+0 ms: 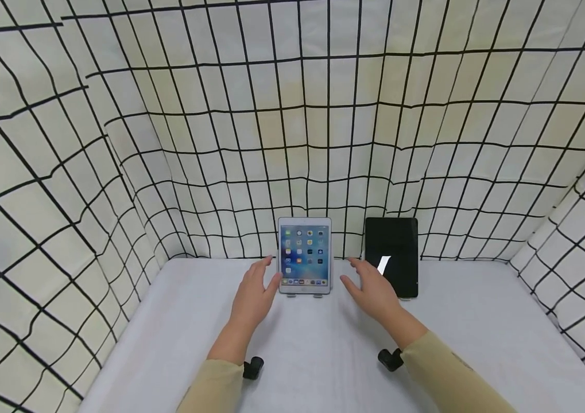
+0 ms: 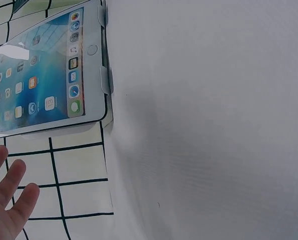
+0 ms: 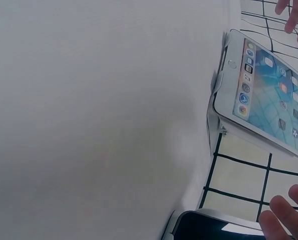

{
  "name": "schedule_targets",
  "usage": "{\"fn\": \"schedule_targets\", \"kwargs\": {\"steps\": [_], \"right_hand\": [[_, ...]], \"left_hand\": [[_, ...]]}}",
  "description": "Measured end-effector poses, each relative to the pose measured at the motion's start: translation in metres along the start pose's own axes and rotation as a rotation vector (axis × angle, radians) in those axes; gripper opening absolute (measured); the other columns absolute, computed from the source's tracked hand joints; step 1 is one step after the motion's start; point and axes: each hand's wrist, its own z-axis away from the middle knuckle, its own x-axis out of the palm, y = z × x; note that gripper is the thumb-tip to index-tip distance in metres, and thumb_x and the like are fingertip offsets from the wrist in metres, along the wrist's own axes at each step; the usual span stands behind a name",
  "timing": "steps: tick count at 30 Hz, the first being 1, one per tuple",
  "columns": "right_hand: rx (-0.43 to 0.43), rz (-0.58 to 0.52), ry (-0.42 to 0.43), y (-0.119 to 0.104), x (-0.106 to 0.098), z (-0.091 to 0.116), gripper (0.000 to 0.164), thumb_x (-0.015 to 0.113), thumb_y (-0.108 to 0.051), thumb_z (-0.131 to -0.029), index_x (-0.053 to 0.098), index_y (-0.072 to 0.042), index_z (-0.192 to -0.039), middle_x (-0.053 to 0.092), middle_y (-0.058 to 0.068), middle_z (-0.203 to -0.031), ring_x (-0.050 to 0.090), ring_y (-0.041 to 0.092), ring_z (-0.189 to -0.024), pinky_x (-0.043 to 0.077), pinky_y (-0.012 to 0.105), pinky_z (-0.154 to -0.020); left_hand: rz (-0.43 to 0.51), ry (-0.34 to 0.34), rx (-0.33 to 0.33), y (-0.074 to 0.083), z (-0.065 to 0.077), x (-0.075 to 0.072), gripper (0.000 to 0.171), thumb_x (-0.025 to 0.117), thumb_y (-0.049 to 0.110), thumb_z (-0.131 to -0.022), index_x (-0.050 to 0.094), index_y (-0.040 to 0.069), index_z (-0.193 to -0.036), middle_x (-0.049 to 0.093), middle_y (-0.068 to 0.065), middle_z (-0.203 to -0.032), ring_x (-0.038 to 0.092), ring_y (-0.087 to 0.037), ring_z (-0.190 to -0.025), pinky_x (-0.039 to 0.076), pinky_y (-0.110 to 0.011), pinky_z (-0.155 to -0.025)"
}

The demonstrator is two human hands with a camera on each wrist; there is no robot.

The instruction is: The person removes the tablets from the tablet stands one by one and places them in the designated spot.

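A white tablet (image 1: 305, 255) with its home screen lit stands upright on a small stand, its lower edge held by two clips. My left hand (image 1: 253, 292) is just left of it, fingers spread and pointing forward, thumb tip close to the tablet's side edge. To the tablet's right, my right hand (image 1: 375, 289) reaches forward with thumb and fingers apart and nothing between them. Behind that hand a black tablet (image 1: 401, 252) leans upright with a dark screen, its lower left part hidden by the fingers. In the left wrist view, loose fingers (image 2: 21, 200) show below the white tablet.
A white cloth-covered table (image 1: 318, 355) lies under both arms. Cream curtains (image 1: 251, 115) with a black grid surround it at the back and sides. Black wrist camera mounts (image 1: 253, 367) stick out from the sleeves.
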Motion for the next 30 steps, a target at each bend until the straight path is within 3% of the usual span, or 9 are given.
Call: {"fn": "schedule_targets", "kwargs": {"steps": [11,19,30], "right_hand": [[0.006,-0.036,0.041,-0.010,0.003,-0.018,0.051,0.056,-0.040,-0.100,0.050,-0.016,-0.145,0.059,0.007,-0.135,0.060,0.024,-0.116,0.052,0.046,-0.093],[0.042,-0.082,0.050,-0.009,0.012,-0.030,0.048,0.058,-0.036,-0.100,0.051,-0.015,-0.143,0.062,0.008,-0.129,0.061,0.025,-0.114,0.053,0.045,-0.092],[0.068,-0.131,0.045,-0.011,0.022,-0.045,0.050,0.053,-0.038,-0.101,0.048,-0.016,-0.146,0.060,0.008,-0.130,0.059,0.026,-0.117,0.050,0.047,-0.095]], "left_hand": [[0.046,0.021,-0.068,-0.001,-0.017,0.006,0.059,0.052,0.046,-0.101,0.038,0.018,-0.152,0.045,-0.006,-0.148,0.042,-0.028,-0.137,0.037,-0.050,-0.110],[0.190,0.021,-0.150,-0.009,-0.027,0.017,0.057,0.052,0.044,-0.101,0.039,0.020,-0.151,0.047,-0.003,-0.146,0.047,-0.025,-0.132,0.044,-0.051,-0.102],[0.356,0.015,-0.219,-0.015,-0.041,0.024,0.053,0.049,0.041,-0.103,0.039,0.018,-0.150,0.048,-0.005,-0.144,0.048,-0.027,-0.130,0.043,-0.051,-0.104]]}}
